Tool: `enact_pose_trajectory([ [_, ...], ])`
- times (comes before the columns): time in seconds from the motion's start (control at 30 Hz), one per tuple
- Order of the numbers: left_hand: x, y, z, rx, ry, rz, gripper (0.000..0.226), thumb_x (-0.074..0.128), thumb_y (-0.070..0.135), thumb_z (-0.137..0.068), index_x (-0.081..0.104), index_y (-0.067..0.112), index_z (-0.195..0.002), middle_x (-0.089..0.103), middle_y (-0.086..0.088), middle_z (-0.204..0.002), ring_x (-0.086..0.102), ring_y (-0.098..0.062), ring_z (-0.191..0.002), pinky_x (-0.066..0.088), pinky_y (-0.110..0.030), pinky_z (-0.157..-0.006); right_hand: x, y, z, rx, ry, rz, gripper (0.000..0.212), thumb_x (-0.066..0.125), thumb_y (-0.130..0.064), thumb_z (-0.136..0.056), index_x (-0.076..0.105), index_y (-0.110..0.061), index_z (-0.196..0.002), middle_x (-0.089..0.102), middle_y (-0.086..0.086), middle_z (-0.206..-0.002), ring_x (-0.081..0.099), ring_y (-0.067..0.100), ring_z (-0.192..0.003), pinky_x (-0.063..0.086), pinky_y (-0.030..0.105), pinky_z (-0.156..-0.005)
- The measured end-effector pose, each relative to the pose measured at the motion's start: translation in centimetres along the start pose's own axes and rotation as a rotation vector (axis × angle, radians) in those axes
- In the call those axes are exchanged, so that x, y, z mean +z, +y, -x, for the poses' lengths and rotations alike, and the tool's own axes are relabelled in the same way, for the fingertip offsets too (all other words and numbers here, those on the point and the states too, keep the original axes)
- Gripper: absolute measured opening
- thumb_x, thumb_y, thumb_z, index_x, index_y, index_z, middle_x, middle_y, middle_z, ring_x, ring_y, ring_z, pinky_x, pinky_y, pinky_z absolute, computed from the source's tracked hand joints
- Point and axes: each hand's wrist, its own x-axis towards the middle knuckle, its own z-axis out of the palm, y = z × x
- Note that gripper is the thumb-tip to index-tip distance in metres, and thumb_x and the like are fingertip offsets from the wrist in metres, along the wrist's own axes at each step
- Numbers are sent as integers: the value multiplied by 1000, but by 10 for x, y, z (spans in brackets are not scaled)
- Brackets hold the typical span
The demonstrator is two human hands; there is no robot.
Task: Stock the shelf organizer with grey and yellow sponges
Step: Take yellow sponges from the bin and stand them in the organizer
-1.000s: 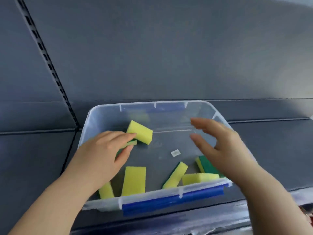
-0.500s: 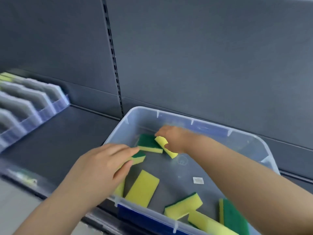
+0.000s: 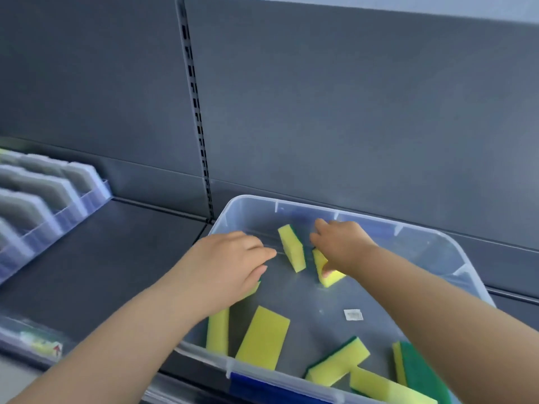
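Clear plastic storage bin (image 3: 423,246), lower right of frame, is holding loose yellow-and-green foam sponges (image 3: 262,336). Left hand (image 3: 227,266) is curling its fingers over a half-hidden yellow sponge (image 3: 254,288) near the bin's left wall. Right hand (image 3: 341,246) is pinching a yellow foam block (image 3: 329,277) at frame centre. Clear divided shelf organizer (image 3: 73,205), at the left edge, is holding grey sponges (image 3: 32,211).

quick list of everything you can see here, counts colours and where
storage bin: one, clear with blue front latch, on the shelf, right
sponges: about eight, yellow with green backing, in the bin
sticker: one, white, bin floor
shelf organizer: one, clear, shelf far left
grey sponges: several rows, grey, in the organizer's slots
shelving: grey shelf, back panel, slotted upright
left hand: holds a mostly hidden sponge
right hand: pinches one sponge
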Motion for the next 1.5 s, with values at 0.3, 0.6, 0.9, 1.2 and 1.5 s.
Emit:
enact_pose_trajectory([
  [0.3,50,16,-99,372,-375,-330,54,55,8,-84,41,23,-134,40,-3,-132,39,-26,-121,38,-36,-84,-3,12,83,235,108,-235,46,53,-54,-84,45,-23,-117,48,-4,-116,43,17,-113,37,27,-74],
  [0.6,61,34,-135,367,-448,-548,35,47,5,-90,47,11,-125,48,-5,-127,40,-25,-121,34,-31,-90,19,10,113,378,100,-481,41,56,-33,-88,42,-24,-125,45,-2,-123,45,19,-114,44,29,-87],
  [0.9,30,38,-120,254,-338,-243,43,57,6,-82,47,17,-122,45,-3,-113,49,-26,-105,43,-36,-74,10,16,134,497,202,-653,40,61,-34,-85,48,-22,-121,49,-2,-117,50,20,-107,45,30,-84],
  [1.2,-58,58,-38,41,235,118,57,78,13,-68,59,22,-121,53,6,-99,46,-9,-76,49,-31,-56,-7,8,175,507,767,-916,35,76,-17,-72,62,-16,-104,50,-11,-92,51,11,-83,37,20,-76],
  [1.5,-61,98,32,-310,258,196,48,60,39,-78,56,27,-125,57,14,-110,51,-1,-98,33,-5,-87,8,-24,185,359,961,-1139,38,80,-19,-67,61,-23,-99,54,-19,-91,47,-9,-94,33,-2,-81],
])
